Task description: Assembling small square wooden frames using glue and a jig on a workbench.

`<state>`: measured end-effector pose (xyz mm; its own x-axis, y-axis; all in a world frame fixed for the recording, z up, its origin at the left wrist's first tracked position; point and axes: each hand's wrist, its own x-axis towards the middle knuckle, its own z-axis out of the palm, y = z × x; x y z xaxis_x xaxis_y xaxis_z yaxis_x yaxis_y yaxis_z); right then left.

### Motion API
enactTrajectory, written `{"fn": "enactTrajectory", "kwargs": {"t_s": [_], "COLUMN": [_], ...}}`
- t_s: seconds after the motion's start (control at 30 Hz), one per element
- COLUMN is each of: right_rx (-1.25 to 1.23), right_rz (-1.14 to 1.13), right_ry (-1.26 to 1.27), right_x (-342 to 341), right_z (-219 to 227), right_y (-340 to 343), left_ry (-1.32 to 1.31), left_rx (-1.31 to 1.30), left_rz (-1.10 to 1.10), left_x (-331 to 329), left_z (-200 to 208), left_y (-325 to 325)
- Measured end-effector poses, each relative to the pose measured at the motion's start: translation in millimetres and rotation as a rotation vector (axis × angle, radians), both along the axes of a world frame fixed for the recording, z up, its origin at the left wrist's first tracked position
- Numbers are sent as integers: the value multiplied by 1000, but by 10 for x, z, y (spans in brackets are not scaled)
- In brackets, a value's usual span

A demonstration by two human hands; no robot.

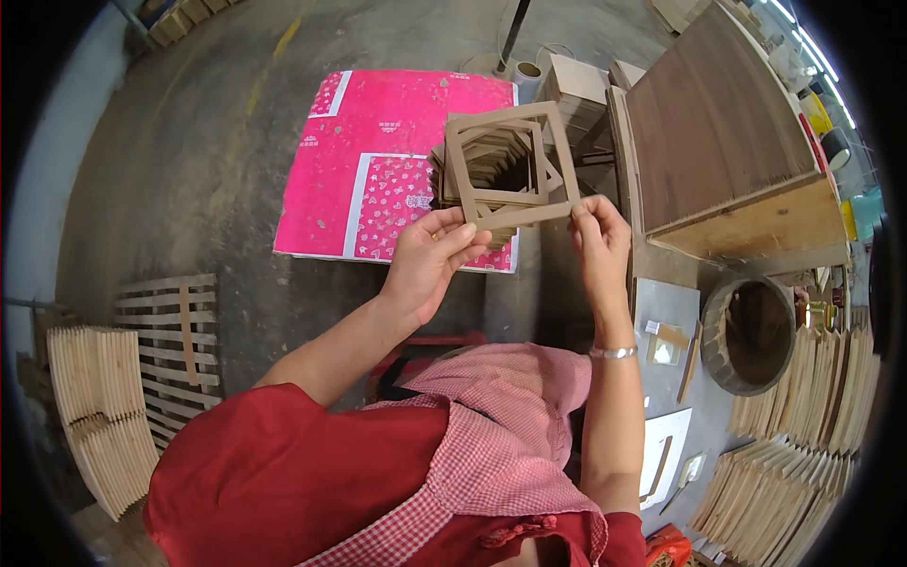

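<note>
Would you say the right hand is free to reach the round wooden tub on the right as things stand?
Probably not right away: the right hand grips the square wooden frame together with the left hand. The path to the round wooden tub itself looks open.

Open floor [189, 170] left of pink sheet [378, 142]; frame stack [491, 175] ahead, wooden box [727, 151] blocks right

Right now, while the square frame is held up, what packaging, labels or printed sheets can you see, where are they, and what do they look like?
Pink printed sheet: flat on the concrete floor beyond the hands, rectangular, bright pink with white-edged panels and small pale motifs.
Small clear packet: on the grey bench by the right hand, squarish, pale.
Red package: at the lower edge, crumpled, red-orange; details unclear.
No screens or signs show.
</note>
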<state>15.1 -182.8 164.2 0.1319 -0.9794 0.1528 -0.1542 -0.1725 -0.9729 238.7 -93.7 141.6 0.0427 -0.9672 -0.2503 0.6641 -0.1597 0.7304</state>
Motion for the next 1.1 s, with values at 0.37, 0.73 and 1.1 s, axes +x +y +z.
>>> {"fn": "enactTrajectory", "kwargs": {"t_s": [0.37, 0.73, 1.1], "right_rx": [53, -183, 168], "right_rz": [10, -152, -727], "right_ry": [253, 394, 260], "right_x": [90, -571, -1381], "right_z": [-231, -92, -97], "right_y": [-589, 591, 3005], "left_ry": [125, -334, -1477], "left_rx": [79, 135, -1347], "left_rz": [50, -297, -414], "left_x": [-85, -446, -3027], "left_z": [17, -168, 12], "left_y": [-7, 211, -750]}}
